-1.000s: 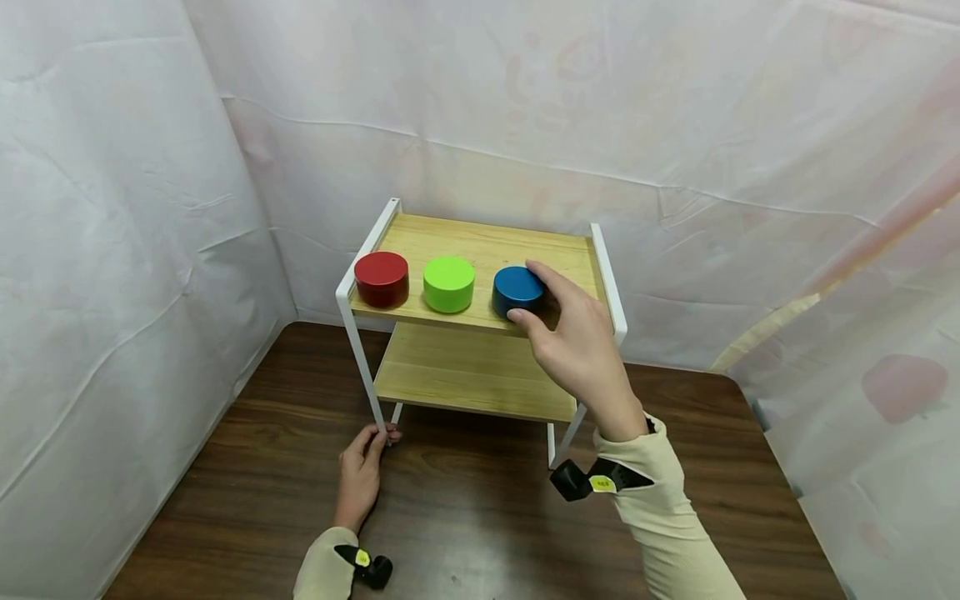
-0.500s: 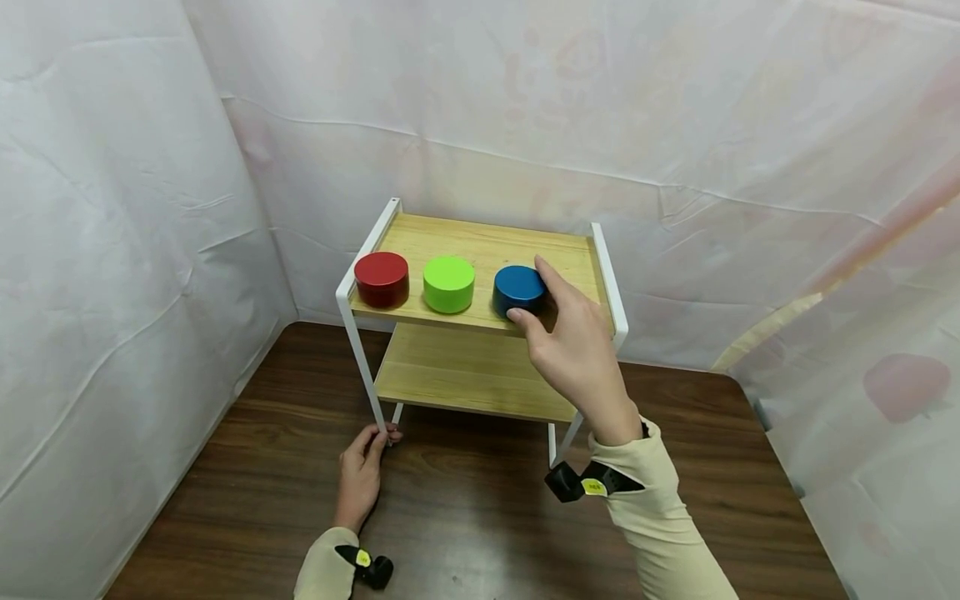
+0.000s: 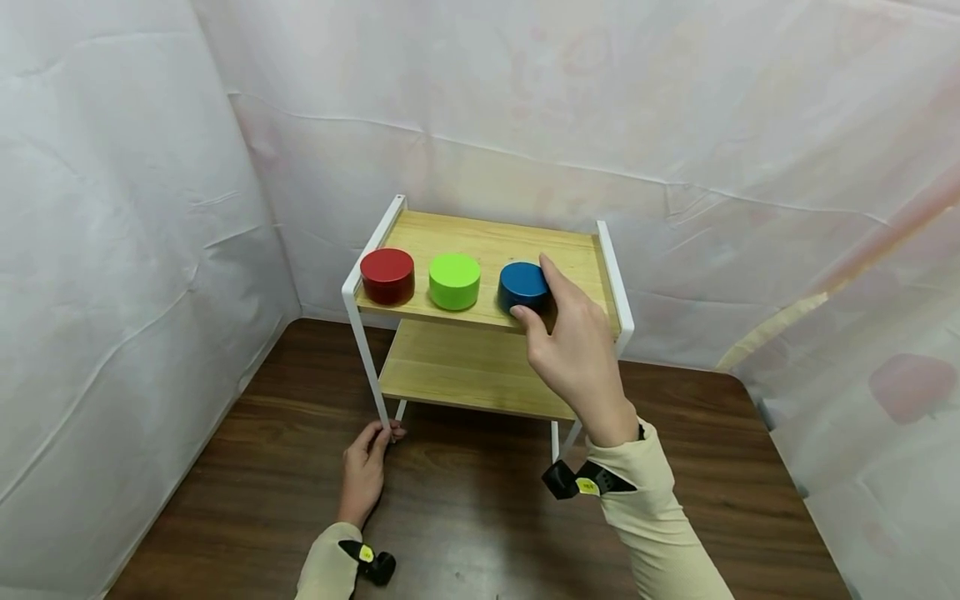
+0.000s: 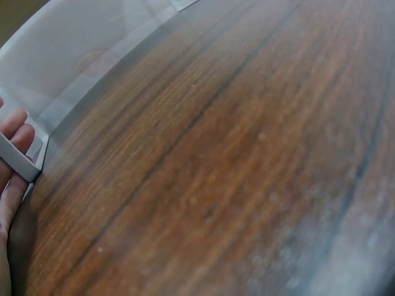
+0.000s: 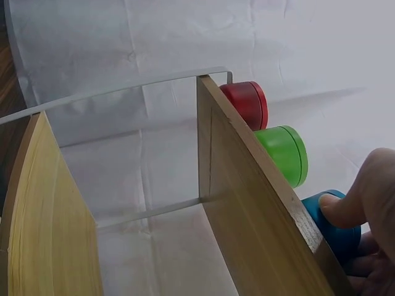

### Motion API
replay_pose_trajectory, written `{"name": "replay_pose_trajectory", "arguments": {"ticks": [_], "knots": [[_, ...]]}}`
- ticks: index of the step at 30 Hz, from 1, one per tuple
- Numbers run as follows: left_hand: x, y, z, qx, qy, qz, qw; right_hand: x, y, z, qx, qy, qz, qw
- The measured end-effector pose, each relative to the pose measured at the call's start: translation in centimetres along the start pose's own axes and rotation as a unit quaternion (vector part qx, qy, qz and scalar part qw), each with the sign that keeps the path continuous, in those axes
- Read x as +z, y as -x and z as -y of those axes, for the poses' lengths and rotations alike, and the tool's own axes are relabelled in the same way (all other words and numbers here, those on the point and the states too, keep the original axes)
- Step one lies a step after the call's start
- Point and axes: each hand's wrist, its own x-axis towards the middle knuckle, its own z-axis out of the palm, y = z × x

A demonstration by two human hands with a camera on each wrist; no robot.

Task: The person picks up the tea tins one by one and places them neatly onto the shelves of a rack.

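On the top shelf (image 3: 480, 233) of a small white-framed wooden rack, a round blue tin (image 3: 522, 285) sits at the right end of a row. My right hand (image 3: 579, 354) holds it, thumb at the near side and forefinger at the far side. In the right wrist view the thumb lies on the blue tin (image 5: 336, 234); the other fingers are partly hidden. A bright green tin (image 3: 453, 283) stands in the middle and a red tin (image 3: 387, 278) at the left. Low down, my left hand (image 3: 364, 468) grips the foot of the rack's front left leg (image 3: 367, 358).
A lower wooden shelf (image 3: 465, 367) spans the rack beneath the tins. The rack stands on a dark wood table (image 3: 450, 508). White sheeting (image 3: 480, 108) hangs behind and at both sides.
My right wrist has shifted slightly left, and its forefinger has moved a little along the blue tin's edge. The head view has turned slightly. Tins and left hand stay in place.
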Motion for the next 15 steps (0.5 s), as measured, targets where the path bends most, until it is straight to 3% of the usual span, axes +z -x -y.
{"name": "replay_pose_trajectory", "arguments": {"ticks": [15], "knots": [[-0.48,0.14,0.33,0.005,0.008,0.005,0.9999,0.69,0.05,0.07,-0.004,-0.008,-0.009,1.0]]}}
